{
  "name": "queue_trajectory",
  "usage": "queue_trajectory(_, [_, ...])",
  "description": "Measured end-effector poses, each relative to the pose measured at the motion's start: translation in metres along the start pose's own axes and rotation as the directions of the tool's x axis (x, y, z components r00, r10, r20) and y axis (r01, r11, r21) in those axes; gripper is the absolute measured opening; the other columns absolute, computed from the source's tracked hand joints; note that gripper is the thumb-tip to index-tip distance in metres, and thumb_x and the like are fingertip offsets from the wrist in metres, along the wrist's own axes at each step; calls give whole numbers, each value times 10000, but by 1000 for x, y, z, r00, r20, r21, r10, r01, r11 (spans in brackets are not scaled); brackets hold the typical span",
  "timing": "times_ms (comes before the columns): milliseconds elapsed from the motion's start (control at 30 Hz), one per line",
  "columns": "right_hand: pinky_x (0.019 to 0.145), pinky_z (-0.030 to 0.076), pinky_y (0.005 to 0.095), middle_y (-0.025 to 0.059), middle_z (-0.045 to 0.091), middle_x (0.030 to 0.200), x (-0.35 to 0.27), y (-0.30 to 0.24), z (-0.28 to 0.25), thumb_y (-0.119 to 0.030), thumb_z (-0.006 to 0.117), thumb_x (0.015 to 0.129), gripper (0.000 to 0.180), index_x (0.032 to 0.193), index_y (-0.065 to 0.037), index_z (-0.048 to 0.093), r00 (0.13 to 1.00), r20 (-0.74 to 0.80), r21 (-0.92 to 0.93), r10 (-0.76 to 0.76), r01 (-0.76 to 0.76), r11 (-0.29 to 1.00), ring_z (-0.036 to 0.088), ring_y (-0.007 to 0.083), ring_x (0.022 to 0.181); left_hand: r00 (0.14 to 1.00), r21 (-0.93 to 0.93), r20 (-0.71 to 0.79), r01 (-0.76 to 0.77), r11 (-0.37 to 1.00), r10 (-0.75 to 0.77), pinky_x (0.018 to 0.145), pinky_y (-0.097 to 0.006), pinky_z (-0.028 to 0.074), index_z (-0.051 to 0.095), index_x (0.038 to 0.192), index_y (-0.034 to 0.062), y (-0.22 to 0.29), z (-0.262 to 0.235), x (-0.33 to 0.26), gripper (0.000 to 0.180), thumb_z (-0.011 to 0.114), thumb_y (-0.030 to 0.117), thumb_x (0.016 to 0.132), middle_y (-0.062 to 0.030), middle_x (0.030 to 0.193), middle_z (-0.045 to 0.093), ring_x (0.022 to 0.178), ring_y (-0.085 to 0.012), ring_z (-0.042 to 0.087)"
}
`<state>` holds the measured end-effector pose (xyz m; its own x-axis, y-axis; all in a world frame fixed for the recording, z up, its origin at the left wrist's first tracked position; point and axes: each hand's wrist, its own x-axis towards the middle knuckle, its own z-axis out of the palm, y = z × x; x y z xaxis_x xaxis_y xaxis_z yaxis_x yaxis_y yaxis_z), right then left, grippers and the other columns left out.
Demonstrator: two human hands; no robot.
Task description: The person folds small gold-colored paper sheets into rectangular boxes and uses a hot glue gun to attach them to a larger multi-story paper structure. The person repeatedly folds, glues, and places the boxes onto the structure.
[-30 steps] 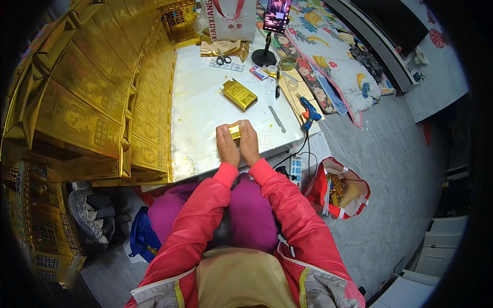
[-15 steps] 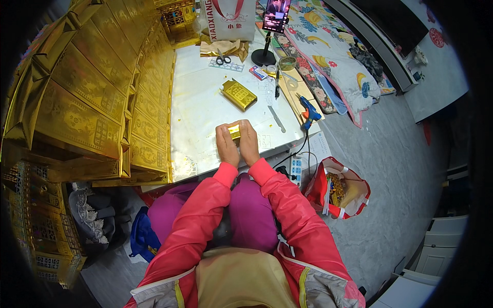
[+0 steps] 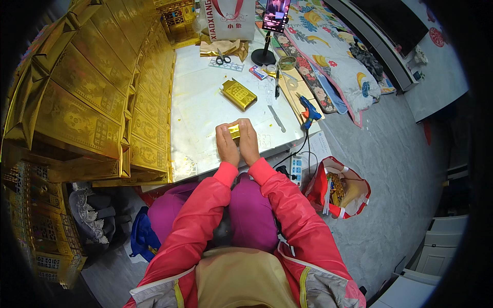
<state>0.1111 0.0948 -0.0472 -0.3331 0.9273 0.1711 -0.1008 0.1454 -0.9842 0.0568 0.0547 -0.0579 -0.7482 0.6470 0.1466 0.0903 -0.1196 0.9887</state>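
Between my two hands, close to the table's front edge, is a small shiny gold piece that looks like a folded paper box (image 3: 234, 130). My left hand (image 3: 227, 146) is closed against its left side. My right hand (image 3: 249, 142) wraps its right side, with the fingers meeting the left ones at the far end. Most of the piece is hidden by the palms. Beyond my hands lies a gold paper box (image 3: 240, 94) with an open, jagged flap at its far left end. A grey craft knife (image 3: 276, 119) rests to the right of my hands.
Tall gold paper structures (image 3: 77, 102) crowd the left of the white table (image 3: 197, 110). A blue glue gun (image 3: 309, 110) lies at the right edge, its cord hanging down. Scissors (image 3: 223, 59), a pen (image 3: 277, 84) and a phone stand (image 3: 263, 56) are farther back. A red bag (image 3: 334, 187) stands on the floor.
My right hand has shifted very slightly, and the gold piece between my hands is tilted a little differently. Everything else looks the same.
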Motion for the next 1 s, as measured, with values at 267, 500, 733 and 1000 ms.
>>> queue_trajectory(267, [788,448,272,62,580,898,-1,-1,0,-318,347,1068,362,970,-32,546,1000,12,42,17,-18,999,524,123,836,1000,36,-26,-4,999,5,829,-316,448,512,1022,34,-3,1,0,378,315,353,1066,-89,943,554,892,-170,525])
queue_trajectory(500, [768,460,308,92,574,863,1,1,1,-325,357,1063,362,971,-27,540,1000,3,40,4,-4,999,542,161,814,1000,37,-23,-9,999,10,821,-319,452,513,1015,35,-1,1,-1,393,315,371,1065,-85,934,556,887,-174,530])
queue_trajectory(733, [764,462,314,97,569,854,1,3,0,-313,368,1059,352,964,-21,540,1000,5,19,23,-23,1000,542,169,804,999,29,-18,-27,999,27,826,-320,452,513,1019,35,-4,0,1,359,333,343,1063,-85,937,563,892,-169,534])
queue_trajectory(1000, [743,468,309,89,579,844,0,3,1,-273,462,1030,272,982,-19,546,1000,-8,-73,25,-26,997,526,147,803,1000,75,-12,-21,997,22,832,-315,453,514,1030,30,-3,1,1,342,331,318,1063,-87,962,567,895,-170,534])
